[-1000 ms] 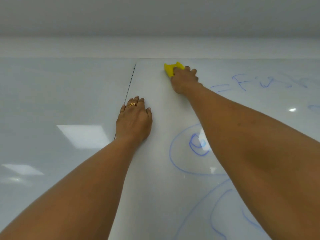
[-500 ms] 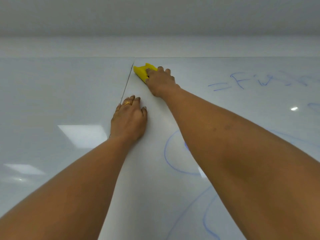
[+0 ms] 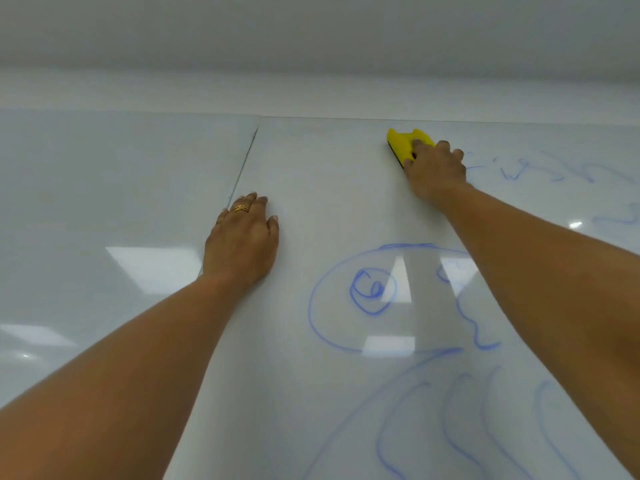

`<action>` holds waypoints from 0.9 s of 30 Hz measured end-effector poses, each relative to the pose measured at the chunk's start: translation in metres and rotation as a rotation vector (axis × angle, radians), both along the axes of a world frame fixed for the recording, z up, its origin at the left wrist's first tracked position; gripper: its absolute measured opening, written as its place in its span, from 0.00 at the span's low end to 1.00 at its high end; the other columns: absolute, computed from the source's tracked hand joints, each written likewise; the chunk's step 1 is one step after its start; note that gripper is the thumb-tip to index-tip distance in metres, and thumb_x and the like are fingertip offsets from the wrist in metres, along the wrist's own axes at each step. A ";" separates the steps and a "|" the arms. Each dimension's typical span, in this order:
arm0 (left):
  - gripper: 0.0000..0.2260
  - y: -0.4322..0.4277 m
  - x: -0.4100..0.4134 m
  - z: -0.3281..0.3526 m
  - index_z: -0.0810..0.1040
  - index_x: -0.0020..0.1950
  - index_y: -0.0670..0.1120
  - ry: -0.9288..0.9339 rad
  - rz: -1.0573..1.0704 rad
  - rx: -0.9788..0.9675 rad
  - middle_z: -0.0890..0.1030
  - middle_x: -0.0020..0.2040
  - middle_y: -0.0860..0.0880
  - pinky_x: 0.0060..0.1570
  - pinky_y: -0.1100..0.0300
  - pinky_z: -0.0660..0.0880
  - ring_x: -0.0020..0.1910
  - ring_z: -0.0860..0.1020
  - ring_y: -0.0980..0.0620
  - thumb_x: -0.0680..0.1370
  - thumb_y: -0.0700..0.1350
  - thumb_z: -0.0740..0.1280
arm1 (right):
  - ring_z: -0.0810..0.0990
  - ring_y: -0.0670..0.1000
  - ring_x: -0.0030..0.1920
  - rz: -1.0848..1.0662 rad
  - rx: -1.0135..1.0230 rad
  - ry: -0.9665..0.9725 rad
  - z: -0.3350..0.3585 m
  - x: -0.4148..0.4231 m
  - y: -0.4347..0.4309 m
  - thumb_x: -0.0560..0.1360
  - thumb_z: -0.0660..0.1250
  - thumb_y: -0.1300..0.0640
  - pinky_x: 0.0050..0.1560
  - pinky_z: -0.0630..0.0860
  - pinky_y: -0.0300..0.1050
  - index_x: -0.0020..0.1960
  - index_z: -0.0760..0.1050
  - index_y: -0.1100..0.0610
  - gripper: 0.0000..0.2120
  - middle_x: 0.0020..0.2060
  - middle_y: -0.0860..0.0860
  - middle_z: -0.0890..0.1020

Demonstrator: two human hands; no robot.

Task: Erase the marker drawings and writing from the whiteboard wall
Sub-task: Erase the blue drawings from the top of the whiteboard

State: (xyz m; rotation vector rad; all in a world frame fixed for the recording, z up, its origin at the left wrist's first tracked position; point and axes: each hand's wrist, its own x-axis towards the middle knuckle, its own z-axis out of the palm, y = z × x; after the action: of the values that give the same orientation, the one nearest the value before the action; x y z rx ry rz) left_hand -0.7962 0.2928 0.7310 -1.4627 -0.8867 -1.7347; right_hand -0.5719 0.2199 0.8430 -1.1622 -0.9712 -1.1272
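A glossy whiteboard wall (image 3: 329,202) fills the view. My right hand (image 3: 434,169) grips a yellow eraser (image 3: 403,143) with a dark pad, pressed against the board near its top edge. To the right of that hand runs faint, smeared blue writing (image 3: 540,171). A blue marker drawing (image 3: 370,292) with an oval outline, an eye-like swirl and curved strokes lies lower on the board, partly hidden by my right forearm. My left hand (image 3: 242,244), wearing a gold ring, rests flat on the board beside the panel seam (image 3: 242,171).
The left panel (image 3: 104,202) of the wall carries no marks, only reflections of ceiling lights. Above the board's top edge runs a plain grey-white wall strip (image 3: 311,88).
My right hand slid the eraser left to the panel seam, then back right along the top edge. The view shifted, so more of the drawing shows. My left hand stayed on the board.
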 end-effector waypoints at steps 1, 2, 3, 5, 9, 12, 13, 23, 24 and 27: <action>0.21 0.001 -0.001 0.001 0.59 0.75 0.44 -0.002 0.001 0.003 0.57 0.76 0.47 0.72 0.56 0.49 0.75 0.55 0.50 0.83 0.46 0.51 | 0.63 0.64 0.65 0.007 0.006 0.010 -0.003 0.001 0.001 0.80 0.54 0.55 0.60 0.66 0.54 0.70 0.63 0.57 0.18 0.65 0.62 0.65; 0.21 0.001 -0.001 0.001 0.59 0.75 0.43 -0.002 0.001 0.007 0.58 0.76 0.47 0.72 0.56 0.49 0.75 0.55 0.50 0.83 0.46 0.51 | 0.63 0.63 0.65 0.019 0.017 0.018 -0.006 0.000 0.001 0.80 0.54 0.56 0.60 0.66 0.54 0.69 0.64 0.57 0.17 0.65 0.61 0.65; 0.21 0.002 -0.001 0.002 0.59 0.75 0.43 -0.003 0.000 0.011 0.58 0.76 0.47 0.72 0.56 0.50 0.75 0.55 0.50 0.83 0.46 0.52 | 0.63 0.63 0.65 0.035 0.030 0.020 -0.008 -0.002 0.002 0.80 0.54 0.56 0.60 0.66 0.53 0.68 0.65 0.57 0.17 0.65 0.61 0.65; 0.21 0.002 0.000 0.002 0.60 0.75 0.43 -0.007 0.000 0.013 0.59 0.76 0.46 0.72 0.56 0.50 0.75 0.56 0.49 0.82 0.46 0.52 | 0.63 0.61 0.65 0.056 0.045 0.011 -0.015 -0.011 0.005 0.80 0.53 0.56 0.60 0.66 0.52 0.68 0.66 0.57 0.17 0.65 0.60 0.65; 0.21 0.001 0.000 0.002 0.61 0.75 0.43 -0.009 0.011 0.008 0.59 0.76 0.46 0.72 0.55 0.52 0.74 0.57 0.49 0.82 0.46 0.52 | 0.63 0.60 0.65 0.034 0.057 -0.094 -0.036 -0.033 0.011 0.80 0.54 0.55 0.60 0.66 0.51 0.71 0.62 0.55 0.19 0.66 0.59 0.65; 0.21 0.002 0.001 0.002 0.62 0.75 0.43 -0.018 0.030 0.003 0.60 0.76 0.46 0.72 0.55 0.52 0.74 0.58 0.48 0.82 0.46 0.53 | 0.64 0.60 0.64 0.047 0.032 -0.243 -0.055 -0.051 0.013 0.79 0.56 0.53 0.58 0.67 0.50 0.71 0.62 0.53 0.21 0.65 0.58 0.66; 0.21 0.002 0.002 0.001 0.62 0.75 0.43 -0.022 0.035 0.000 0.61 0.75 0.45 0.72 0.54 0.52 0.74 0.58 0.48 0.82 0.46 0.53 | 0.64 0.59 0.64 0.056 0.017 -0.296 -0.062 -0.055 0.014 0.78 0.56 0.52 0.58 0.67 0.50 0.71 0.62 0.53 0.22 0.65 0.58 0.66; 0.21 -0.015 0.031 0.002 0.62 0.73 0.37 -0.097 0.049 -0.094 0.61 0.74 0.40 0.72 0.47 0.55 0.74 0.58 0.43 0.81 0.44 0.54 | 0.65 0.59 0.63 0.101 -0.038 -0.380 -0.071 -0.016 0.001 0.78 0.58 0.50 0.57 0.68 0.51 0.72 0.62 0.49 0.23 0.64 0.55 0.68; 0.22 -0.018 0.035 0.004 0.61 0.74 0.38 -0.080 0.046 -0.098 0.60 0.75 0.40 0.72 0.47 0.55 0.74 0.58 0.44 0.81 0.45 0.54 | 0.65 0.59 0.63 0.099 -0.039 -0.356 -0.068 -0.008 -0.001 0.78 0.58 0.50 0.57 0.68 0.51 0.73 0.62 0.50 0.23 0.64 0.56 0.68; 0.23 -0.028 0.056 0.006 0.58 0.75 0.43 0.026 0.049 -0.073 0.61 0.75 0.44 0.71 0.50 0.56 0.74 0.59 0.47 0.81 0.49 0.55 | 0.64 0.60 0.64 0.076 -0.052 -0.292 -0.058 0.017 -0.007 0.79 0.57 0.51 0.59 0.67 0.51 0.73 0.60 0.51 0.24 0.65 0.57 0.66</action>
State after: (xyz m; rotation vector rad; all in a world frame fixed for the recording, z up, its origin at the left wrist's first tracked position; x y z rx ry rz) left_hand -0.7404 0.2651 0.7369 -1.4948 -0.9727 -1.6593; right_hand -0.5550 0.2131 0.7848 -1.0100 -1.2644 -1.2381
